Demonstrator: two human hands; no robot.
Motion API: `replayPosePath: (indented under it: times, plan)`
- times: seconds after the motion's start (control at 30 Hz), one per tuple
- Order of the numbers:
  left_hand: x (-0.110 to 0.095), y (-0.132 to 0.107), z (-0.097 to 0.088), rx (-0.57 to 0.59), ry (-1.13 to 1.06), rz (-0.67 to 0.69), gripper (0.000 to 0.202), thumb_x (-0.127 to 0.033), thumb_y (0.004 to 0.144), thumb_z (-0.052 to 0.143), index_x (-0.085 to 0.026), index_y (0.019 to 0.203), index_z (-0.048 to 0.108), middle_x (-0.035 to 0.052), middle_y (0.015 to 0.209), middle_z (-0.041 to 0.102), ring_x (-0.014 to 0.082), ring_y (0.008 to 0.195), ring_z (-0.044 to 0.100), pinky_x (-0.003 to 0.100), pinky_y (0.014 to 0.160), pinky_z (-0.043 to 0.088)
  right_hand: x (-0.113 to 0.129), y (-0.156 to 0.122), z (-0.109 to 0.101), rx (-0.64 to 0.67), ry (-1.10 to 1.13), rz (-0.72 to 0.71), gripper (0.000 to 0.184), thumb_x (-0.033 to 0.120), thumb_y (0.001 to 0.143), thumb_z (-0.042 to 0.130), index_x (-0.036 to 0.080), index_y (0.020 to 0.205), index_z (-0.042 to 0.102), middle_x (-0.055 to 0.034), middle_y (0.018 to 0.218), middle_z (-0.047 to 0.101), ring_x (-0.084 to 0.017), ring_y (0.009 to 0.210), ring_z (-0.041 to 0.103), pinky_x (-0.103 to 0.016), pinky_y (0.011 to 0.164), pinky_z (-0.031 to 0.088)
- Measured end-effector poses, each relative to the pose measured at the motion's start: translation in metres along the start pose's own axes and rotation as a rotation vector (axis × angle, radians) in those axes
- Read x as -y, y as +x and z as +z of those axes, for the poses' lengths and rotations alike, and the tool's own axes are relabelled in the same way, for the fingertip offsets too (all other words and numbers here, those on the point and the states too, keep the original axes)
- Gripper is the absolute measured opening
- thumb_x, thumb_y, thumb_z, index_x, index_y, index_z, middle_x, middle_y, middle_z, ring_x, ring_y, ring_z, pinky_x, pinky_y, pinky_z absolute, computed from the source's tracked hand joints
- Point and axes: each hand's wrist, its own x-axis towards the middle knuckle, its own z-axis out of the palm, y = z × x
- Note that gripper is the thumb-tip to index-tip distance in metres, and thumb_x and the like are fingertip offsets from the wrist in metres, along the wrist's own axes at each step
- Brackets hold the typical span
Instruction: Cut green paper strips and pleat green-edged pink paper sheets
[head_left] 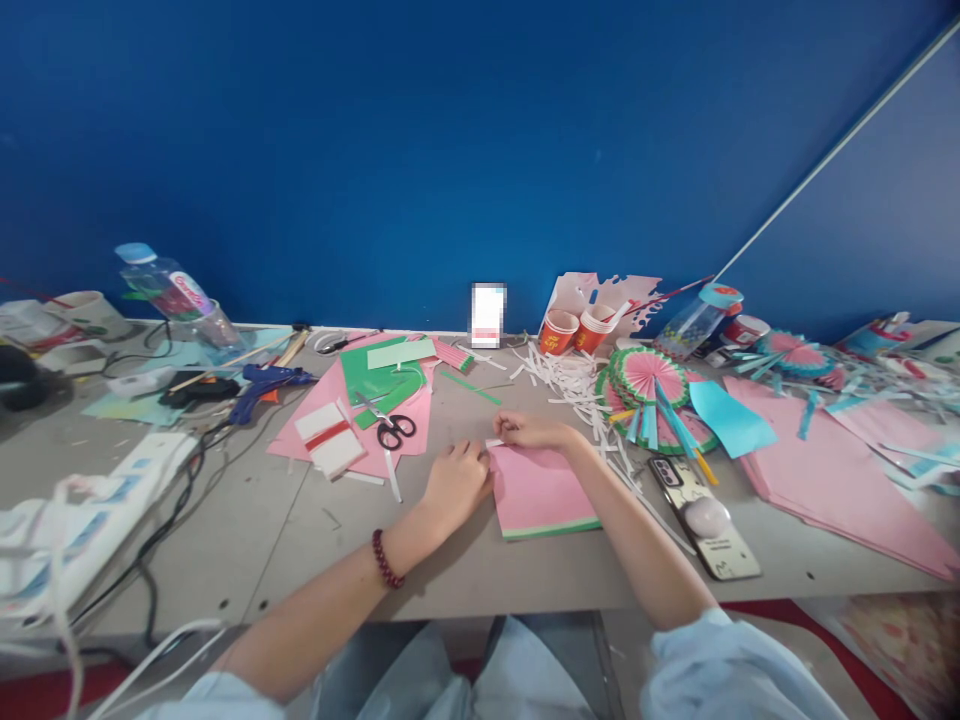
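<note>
The pink paper [544, 490] is flat, smooth and almost square, on the gray table [322, 560] in front of the person. It looks a bit longer from side to side, and its green edge points toward the person. The left hand [457, 480] lies palm down at its left side, fingers bent and close together. The right hand [529, 432] curls over the far edge. I cannot tell if either hand pinches the paper. Metal scissors [395, 431] with black handles lie left, and curly white paper strips [562, 375] lie beyond.
</note>
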Motion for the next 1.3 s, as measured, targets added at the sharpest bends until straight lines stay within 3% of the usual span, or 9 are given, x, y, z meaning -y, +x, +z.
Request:
replayPosePath:
  times: [0.47,0.97,1.3]
  plan:
    - [-0.0010,-0.0005,-0.0046,0.034,-0.011,-0.004,0.017,-0.023,0.087,0.053,-0.014,0.099,0.062,0.0100,0.096,0.060,0.0241,0.094,0.056,0.035,0.074,0.043,0.0087,-0.0027,0.0027,-0.049,-0.039,0.057,0.018,0.012,0.066,0.046,0.019,0.082,0.050,0.0048,0.066,0.047,-0.011,0.058,0.042,-0.021,0.055,0.032]
    - [-0.0022,-0.0007,-0.0061,0.038,-0.018,-0.015,0.015,-0.022,0.087,0.053,-0.014,0.096,0.061,0.0102,0.096,0.060,0.0240,0.094,0.056,0.035,0.074,0.043,0.0042,-0.0026,0.0039,-0.074,-0.085,-0.003,0.013,0.014,0.069,0.048,0.019,0.080,0.050,0.0049,0.065,0.048,-0.011,0.059,0.044,-0.021,0.057,0.033]
    - [-0.0008,0.0005,-0.0016,0.012,-0.001,-0.018,0.029,-0.024,0.085,0.054,-0.013,0.112,0.057,0.0108,0.098,0.060,0.0255,0.094,0.056,0.037,0.075,0.041,0.0059,-0.0015,0.0036,-0.080,-0.109,0.004,0.011,0.014,0.069,0.048,0.019,0.080,0.050,0.0052,0.064,0.048,-0.010,0.058,0.044,-0.022,0.057,0.033]
